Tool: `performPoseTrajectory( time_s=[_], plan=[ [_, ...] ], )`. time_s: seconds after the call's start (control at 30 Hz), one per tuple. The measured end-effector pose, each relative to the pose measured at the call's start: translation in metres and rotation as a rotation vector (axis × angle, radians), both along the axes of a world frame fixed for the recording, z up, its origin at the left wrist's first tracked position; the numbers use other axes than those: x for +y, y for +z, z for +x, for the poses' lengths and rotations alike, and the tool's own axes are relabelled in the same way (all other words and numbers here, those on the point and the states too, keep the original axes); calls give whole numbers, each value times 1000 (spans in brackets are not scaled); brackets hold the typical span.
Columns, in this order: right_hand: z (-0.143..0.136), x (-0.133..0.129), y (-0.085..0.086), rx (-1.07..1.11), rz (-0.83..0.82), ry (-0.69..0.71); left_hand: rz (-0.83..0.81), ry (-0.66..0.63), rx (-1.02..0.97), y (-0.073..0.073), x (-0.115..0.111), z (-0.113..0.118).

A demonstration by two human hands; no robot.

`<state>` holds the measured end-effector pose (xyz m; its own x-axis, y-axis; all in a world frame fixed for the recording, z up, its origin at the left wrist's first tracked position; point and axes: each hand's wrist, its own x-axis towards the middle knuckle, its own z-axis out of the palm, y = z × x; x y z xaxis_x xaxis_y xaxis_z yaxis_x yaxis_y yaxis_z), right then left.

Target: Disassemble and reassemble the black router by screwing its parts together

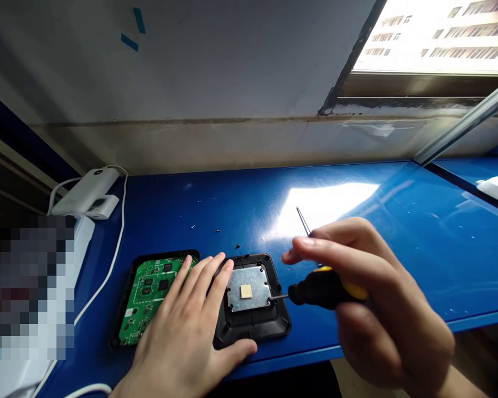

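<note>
My left hand (186, 315) lies spread, its fingers over the edges of two black shells and its thumb on the front rim of the right one. The left shell holds a green circuit board (147, 287). In the right black shell (268, 326) sits a silvery metal plate (255, 276) with a small beige square pad (246, 291). My right hand (373, 298) is closed around a black and yellow screwdriver (315, 288), whose tip meets the plate's lower right corner. Thin tweezers (302, 220) stick out past the fingers of that same hand.
Several small screws (218, 230) lie on the blue table (161, 204) behind the shells. White devices (87, 190) with a white cable (118, 237) are at the left. A wall and a window stand behind the table, with a metal-framed partition (465, 121) at right.
</note>
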<state>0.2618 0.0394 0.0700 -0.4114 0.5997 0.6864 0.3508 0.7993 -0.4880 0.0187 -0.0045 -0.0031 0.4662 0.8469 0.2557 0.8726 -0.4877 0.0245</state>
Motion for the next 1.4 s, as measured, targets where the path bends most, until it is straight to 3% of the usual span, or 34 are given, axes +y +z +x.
performPoseTrajectory(
  time_s=[0.17,0.3,0.47,0.67,0.77,0.93,1.1,1.3,1.4],
  plan=[
    [1,-6,8,23,-166,54,15,6,-6,3,1,2],
    [-4,-3,12,46,-96,62,13,3,-18,3,2,3],
    [-3,-3,-2,128,12,-52,43,5,-15,2,2,2],
    [-4,-7,5,43,-177,43,54,6,3,3,3,3],
    [-9,-5,6,13,-89,22,35,-8,-7,3,3,3],
    [-9,-3,-4,162,-11,-57,56,8,-8,4,3,3],
    [-3,-11,1,36,-90,-52,87,-3,11,5,5,4],
    [3,-18,3,-34,24,-165,61,6,-2,2,2,2],
    [1,-15,-1,0,30,-142,53,10,0,2,1,1]
  ],
)
